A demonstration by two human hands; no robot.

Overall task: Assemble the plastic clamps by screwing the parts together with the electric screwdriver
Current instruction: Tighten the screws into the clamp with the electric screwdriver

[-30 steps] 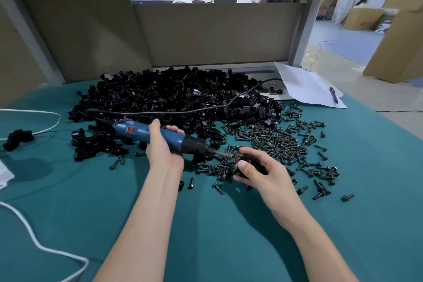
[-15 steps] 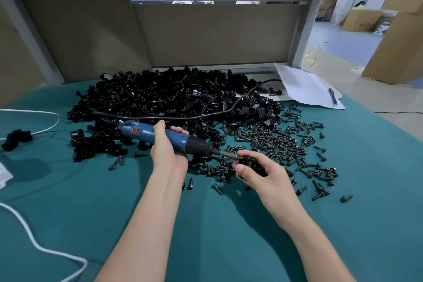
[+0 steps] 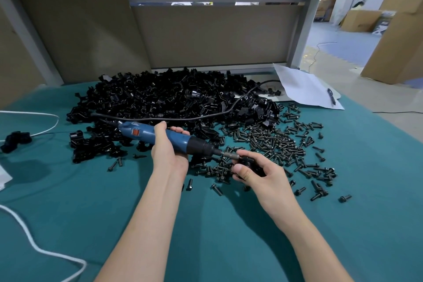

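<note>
Pinching clamp steady in right hand, beside screws, so screwdriver clenched in left hand seats its bit

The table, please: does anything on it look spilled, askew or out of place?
Nothing looks damaged. The screws lie loose in a scatter rather than in a container, with a few strays off to the left, and the black cord is draped over the clamp pile.

Teal table, beige partition, cardboard boxes
</note>
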